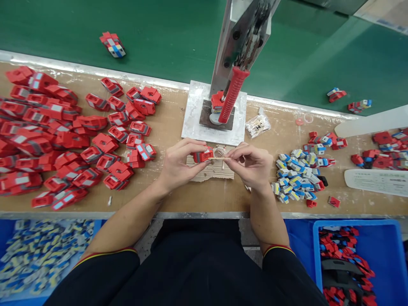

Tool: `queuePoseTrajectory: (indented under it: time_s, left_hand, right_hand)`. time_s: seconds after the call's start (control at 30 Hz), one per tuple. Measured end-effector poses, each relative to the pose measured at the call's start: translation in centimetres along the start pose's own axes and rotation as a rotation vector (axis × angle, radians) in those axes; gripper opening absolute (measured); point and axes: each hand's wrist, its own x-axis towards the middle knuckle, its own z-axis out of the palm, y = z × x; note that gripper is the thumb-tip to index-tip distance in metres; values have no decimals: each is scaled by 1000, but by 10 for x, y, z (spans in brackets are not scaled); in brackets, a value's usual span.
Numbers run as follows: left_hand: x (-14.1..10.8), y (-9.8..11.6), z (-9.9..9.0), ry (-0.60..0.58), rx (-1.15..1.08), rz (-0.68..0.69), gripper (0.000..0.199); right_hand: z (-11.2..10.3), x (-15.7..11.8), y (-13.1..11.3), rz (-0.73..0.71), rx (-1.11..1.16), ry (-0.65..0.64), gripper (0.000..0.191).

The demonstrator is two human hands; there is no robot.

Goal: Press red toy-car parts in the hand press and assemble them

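My left hand (182, 165) pinches a red plastic toy part (203, 156) between thumb and fingers, in front of the press base. In my right hand (251, 165) is a thin cotton swab (218, 159), held level, its far end at the red part. Whether the tip touches or enters the part is too small to tell. Beneath both hands lies a torn piece of cardboard (212, 173) with a small round dish (219, 152) on it. A bag of cotton swabs (258, 125) lies beyond my right hand.
A hand press with a red lever handle (234, 94) stands ahead on a metal plate (193, 114). Many red parts (63, 138) cover the left side; white-blue-yellow pieces (295, 174) are heaped at right. Blue bins (387, 255) flank me below. A green belt (165, 38) runs behind.
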Motion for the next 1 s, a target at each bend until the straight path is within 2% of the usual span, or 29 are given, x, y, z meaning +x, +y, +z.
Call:
queuePoseTrajectory:
  time_s: [0.2, 0.37, 0.5, 0.57, 0.6, 0.63, 0.67, 0.73, 0.77, 0.8, 0.83, 0.87, 0.93, 1.0]
  left_hand:
    - [1, 2, -2, 9, 35, 25, 17]
    - [2, 1, -3, 26, 16, 0, 19]
    - [2, 0, -3, 27, -25, -83, 21]
    - [2, -3, -3, 24, -120, -165, 28]
    - [2, -6, -4, 24, -189, -209, 32]
    - [2, -9, -4, 26, -267, -245, 35]
    - [3, -12, -5, 34, -346, -274, 37]
    - [5, -18, -7, 66, -478, -296, 40]
    - [5, -19, -8, 86, -527, -322, 41]
    - [6, -18, -10, 92, -567, -362, 42]
    - [7, -17, -12, 84, -596, -414, 41]
    - [7, -14, -15, 66, -615, -465, 40]
    - [7, -7, -18, 34, -641, -510, 39]
    - [7, -2, -19, 12, -651, -503, 42]
  right_hand:
    - [-6, 1, 0, -35, -53, -2, 14]
    - [-22, 2, 7, -33, -159, 1, 16]
    - [-20, 6, 19, 3, -384, -237, 9]
    - [-18, 8, 23, 2, -383, -336, 4]
    - [-22, 9, 23, -6, -345, -342, 10]
    - [-29, 9, 22, -18, -296, -301, 18]
    - [-40, 8, 19, -32, -253, -207, 24]
    - [-73, 1, 9, -60, -238, 96, 26]
    - [-92, -5, 3, -62, -288, 243, 23]
    - [-111, -12, -4, -47, -375, 338, 20]
    - [-128, -20, -10, -13, -491, 356, 18]
    - [-142, -28, -15, 41, -621, 297, 16]
    - [-160, -42, -18, 189, -877, 40, 16]
    - [-160, -50, -13, 336, -1086, -203, 19]
